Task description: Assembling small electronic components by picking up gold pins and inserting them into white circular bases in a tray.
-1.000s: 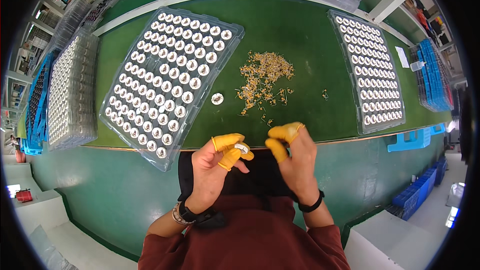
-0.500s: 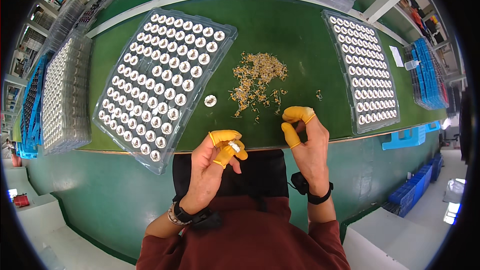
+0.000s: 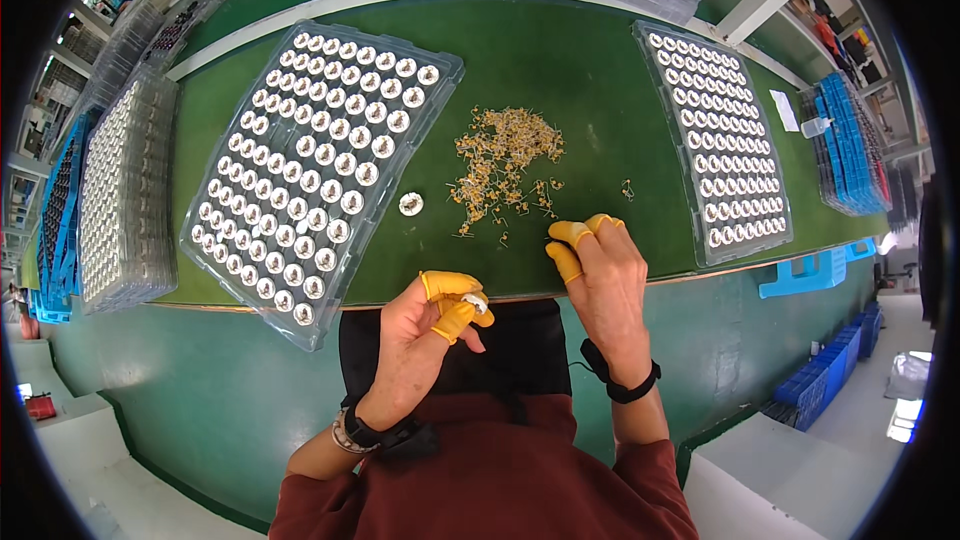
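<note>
White piece (image 3: 476, 303) in near-closed left hand (image 3: 408, 342)

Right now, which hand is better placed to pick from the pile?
Probably the right hand: it is nearer the pile, while the left hand holds a white piece.

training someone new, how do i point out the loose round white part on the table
On the green tabletop, look between the tilted tray at left and the pile of yellow parts. The round white part there lies alone, outside the tray's rows.
</note>
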Tool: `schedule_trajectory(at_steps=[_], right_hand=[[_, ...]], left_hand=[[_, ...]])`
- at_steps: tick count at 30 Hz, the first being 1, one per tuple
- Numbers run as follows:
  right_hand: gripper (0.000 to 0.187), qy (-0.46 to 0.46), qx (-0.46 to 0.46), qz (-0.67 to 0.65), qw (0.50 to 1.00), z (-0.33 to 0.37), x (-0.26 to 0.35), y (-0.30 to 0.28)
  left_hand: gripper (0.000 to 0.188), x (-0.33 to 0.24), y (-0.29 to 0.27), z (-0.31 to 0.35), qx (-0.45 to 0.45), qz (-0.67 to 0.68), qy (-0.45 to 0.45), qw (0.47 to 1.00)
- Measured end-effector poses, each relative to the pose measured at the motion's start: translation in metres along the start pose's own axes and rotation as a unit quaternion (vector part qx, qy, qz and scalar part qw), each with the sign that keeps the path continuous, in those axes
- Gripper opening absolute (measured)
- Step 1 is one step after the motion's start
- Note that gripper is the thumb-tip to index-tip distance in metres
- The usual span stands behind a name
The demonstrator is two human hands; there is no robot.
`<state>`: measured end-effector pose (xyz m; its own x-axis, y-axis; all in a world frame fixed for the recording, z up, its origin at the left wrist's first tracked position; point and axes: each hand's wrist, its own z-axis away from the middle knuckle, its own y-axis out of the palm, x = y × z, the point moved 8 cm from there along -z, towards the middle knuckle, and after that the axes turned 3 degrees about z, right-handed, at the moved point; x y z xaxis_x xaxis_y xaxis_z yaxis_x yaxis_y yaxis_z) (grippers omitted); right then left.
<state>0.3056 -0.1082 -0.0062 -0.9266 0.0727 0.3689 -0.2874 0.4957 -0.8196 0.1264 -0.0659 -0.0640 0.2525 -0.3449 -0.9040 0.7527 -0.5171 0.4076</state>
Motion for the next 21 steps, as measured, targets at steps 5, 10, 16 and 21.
schedule_trajectory(at_steps=[5, 10, 16, 21], right_hand=[[0.018, -0.025, 0.011, 0.000, 1.000, 0.003, -0.003, 0.003], [0.022, -0.059, 0.023, 0.009, 0.998, 0.016, -0.006, -0.005], [0.022, -0.009, -0.008, -0.004, 1.000, 0.024, -0.013, -0.011], [0.021, 0.039, -0.027, 0.018, 0.999, 0.030, -0.011, -0.011]], left_hand=[[0.017, 0.001, 0.001, 0.001, 0.001, -0.017, -0.009, 1.000], [0.019, 0.002, -0.001, 0.000, 0.007, -0.018, -0.013, 1.000], [0.019, 0.004, 0.002, 0.001, -0.006, -0.009, -0.027, 1.000], [0.017, 0.005, 0.003, 0.002, -0.009, -0.006, -0.031, 0.999]])
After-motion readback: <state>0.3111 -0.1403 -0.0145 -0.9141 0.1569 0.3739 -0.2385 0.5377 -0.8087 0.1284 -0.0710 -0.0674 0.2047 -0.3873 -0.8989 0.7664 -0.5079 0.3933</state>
